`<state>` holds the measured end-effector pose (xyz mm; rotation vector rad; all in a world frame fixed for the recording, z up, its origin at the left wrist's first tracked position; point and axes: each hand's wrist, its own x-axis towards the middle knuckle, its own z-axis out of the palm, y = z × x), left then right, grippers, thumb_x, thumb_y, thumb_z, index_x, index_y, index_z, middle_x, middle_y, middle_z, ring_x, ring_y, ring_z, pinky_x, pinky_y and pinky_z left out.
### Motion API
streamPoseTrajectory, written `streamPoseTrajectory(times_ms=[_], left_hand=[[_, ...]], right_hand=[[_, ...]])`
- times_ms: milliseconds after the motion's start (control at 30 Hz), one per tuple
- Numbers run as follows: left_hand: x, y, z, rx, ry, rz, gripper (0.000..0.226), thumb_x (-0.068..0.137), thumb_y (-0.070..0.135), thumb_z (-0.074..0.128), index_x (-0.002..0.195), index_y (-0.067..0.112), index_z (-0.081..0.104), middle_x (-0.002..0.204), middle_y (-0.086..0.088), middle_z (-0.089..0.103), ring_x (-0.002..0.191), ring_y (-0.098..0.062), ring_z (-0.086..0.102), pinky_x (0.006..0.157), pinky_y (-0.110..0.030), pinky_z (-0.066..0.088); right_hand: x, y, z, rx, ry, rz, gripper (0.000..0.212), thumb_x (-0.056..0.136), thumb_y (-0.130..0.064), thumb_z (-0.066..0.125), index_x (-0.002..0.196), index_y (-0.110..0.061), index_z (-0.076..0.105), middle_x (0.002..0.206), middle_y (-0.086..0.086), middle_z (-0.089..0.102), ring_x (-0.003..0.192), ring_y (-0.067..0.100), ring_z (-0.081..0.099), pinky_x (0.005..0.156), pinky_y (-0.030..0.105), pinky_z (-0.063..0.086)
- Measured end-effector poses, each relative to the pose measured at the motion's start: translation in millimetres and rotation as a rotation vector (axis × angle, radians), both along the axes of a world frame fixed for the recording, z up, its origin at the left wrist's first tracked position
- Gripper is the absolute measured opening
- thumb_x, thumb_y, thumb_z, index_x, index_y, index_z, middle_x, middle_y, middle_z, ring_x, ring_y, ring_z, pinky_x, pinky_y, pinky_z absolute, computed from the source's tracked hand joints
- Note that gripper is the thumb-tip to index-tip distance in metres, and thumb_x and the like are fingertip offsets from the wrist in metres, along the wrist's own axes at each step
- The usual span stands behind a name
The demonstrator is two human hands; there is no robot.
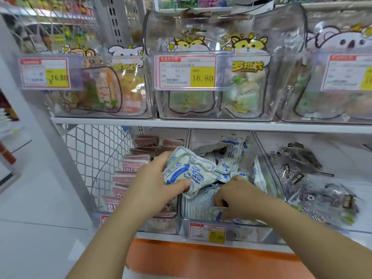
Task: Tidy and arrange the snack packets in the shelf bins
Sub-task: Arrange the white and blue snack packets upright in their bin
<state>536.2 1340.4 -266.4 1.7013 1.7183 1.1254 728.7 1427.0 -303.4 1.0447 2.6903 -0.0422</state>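
"16.80" on the left price tag [45,73] and the middle price tag [186,72]

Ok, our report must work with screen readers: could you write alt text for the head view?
A person's left hand grips white-and-blue snack packets above the middle lower bin, while the right hand reaches among the loose packets inside it.

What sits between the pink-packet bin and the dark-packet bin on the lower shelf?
The bin of white-and-blue packets fills that stretch, as the head view shows.
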Motion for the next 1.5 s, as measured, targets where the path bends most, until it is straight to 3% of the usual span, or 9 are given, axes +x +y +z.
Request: streamPoseTrajectory(times_ms=[167,267,400,633,867,1000,1133,1267,1500], left_hand=[[7,-1,-2,-0.064,0.194,-0.047,0.041,0.073,0.028,0.078,0.097,0.049,0.052,0.084,0.019,0.069,0.073,-0.001,0.064,0.068,-0.025,0.051],[18,4,-4,-0.134,0.439,-0.11,0.047,0.077,0.038,0.072,0.117,0.047,0.049,0.095,0.017,0.067,0.083,-0.005,0.062,0.075,-0.028,0.05],[31,15,-8,-0.172,0.82,-0.176,0.06,0.085,0.042,0.062,0.138,0.04,0.035,0.115,0.01,0.061,0.112,-0.014,0.05,0.1,-0.026,0.03],[46,26,-20,-0.363,1.007,-0.289,0.06,0.09,0.034,0.059,0.142,0.033,0.03,0.122,0.001,0.06,0.123,-0.019,0.047,0.115,-0.046,0.003],[45,9,-24,-0.365,0.936,-0.323,0.055,0.099,0.047,0.031,0.148,0.035,0.012,0.147,0.009,0.029,0.139,-0.012,0.016,0.116,-0.045,-0.007],[41,-2,-23,-0.274,0.882,-0.257,0.05,0.097,0.052,0.008,0.145,0.043,0.02,0.132,0.022,0.033,0.131,-0.002,0.022,0.113,-0.039,-0.013],[34,5,-18,-0.309,0.902,-0.274,0.041,0.101,0.043,0.022,0.14,0.047,0.033,0.13,0.025,0.043,0.125,-0.002,0.034,0.115,-0.038,-0.008],[35,5,-17,-0.302,0.92,-0.3,0.039,0.102,0.037,0.028,0.139,0.046,0.036,0.13,0.021,0.046,0.122,-0.004,0.043,0.118,-0.04,-0.002],[30,5,-17,-0.257,0.893,-0.319,0.038,0.101,0.038,0.031,0.138,0.044,0.04,0.135,0.02,0.049,0.124,-0.001,0.044,0.115,-0.036,-0.005]], right_hand=[[37,12,20,0.064,0.165,-0.161,0.016,0.082,-0.018,0.056,0.079,-0.028,0.044,0.066,-0.01,0.048,0.067,0.01,0.046,0.111,0.035,0.022],[45,7,27,0.001,0.108,-0.181,0.048,0.086,-0.011,0.054,0.125,-0.037,0.042,0.069,-0.014,0.053,0.079,0.006,0.053,0.12,0.04,0.006],[47,3,27,-0.061,0.072,-0.125,0.05,0.088,-0.009,0.052,0.126,-0.041,0.049,0.125,-0.015,0.059,0.125,0.007,0.047,0.119,0.045,-0.005],[56,-6,22,-0.045,0.077,-0.086,0.013,0.09,-0.022,0.054,0.093,-0.033,0.06,0.094,-0.017,0.061,0.102,0.004,0.054,0.119,0.04,-0.006],[64,-11,22,-0.084,-0.019,-0.008,0.021,0.094,-0.034,0.046,0.099,-0.025,0.064,0.11,-0.007,0.063,0.117,0.006,0.048,0.117,0.04,-0.015],[57,-5,30,-0.093,0.006,0.033,0.042,0.098,-0.045,0.035,0.084,-0.015,0.062,0.086,-0.002,0.064,0.086,0.011,0.06,0.118,0.03,-0.003],[32,21,37,-0.207,0.277,-0.041,0.021,0.095,-0.036,0.051,0.099,-0.024,0.068,0.099,-0.008,0.069,0.083,0.005,0.059,0.085,0.022,0.047],[-5,42,16,-0.264,0.267,-0.006,0.031,0.087,-0.031,0.065,0.116,-0.02,0.063,0.111,-0.009,0.065,0.092,0.005,0.058,0.085,0.023,0.046],[-13,50,18,-0.171,0.399,-0.045,0.013,0.087,-0.028,0.065,0.078,-0.019,0.06,0.065,-0.016,0.051,0.059,-0.004,0.045,0.055,0.009,0.034]])
